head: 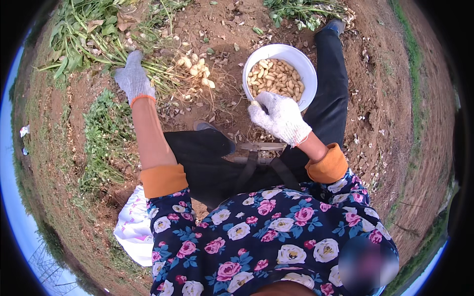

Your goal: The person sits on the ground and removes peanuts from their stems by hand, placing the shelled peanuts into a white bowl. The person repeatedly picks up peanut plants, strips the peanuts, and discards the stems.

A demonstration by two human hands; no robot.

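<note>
My left hand (135,76), in a grey knit glove with an orange cuff, is closed around the green stems of an uprooted peanut plant (157,74). Leaves spread to its upper left. At the root end, a cluster of pale peanut pods (196,68) hangs among thin roots. My right hand (277,115), in a whitish knit glove, is over the near rim of a white plastic bucket (310,74). A small pale yellow piece, apparently a peanut pod (255,104), shows at its thumb and fingertip. Loose peanuts (276,77) cover the bucket's bottom.
My outstretched leg (329,74) runs along the bucket's right side; the other leg (196,148) is bent. More peanut plants lie at the top right (307,11) and left (105,137). A white printed bag (133,229) is beside me on the dry soil.
</note>
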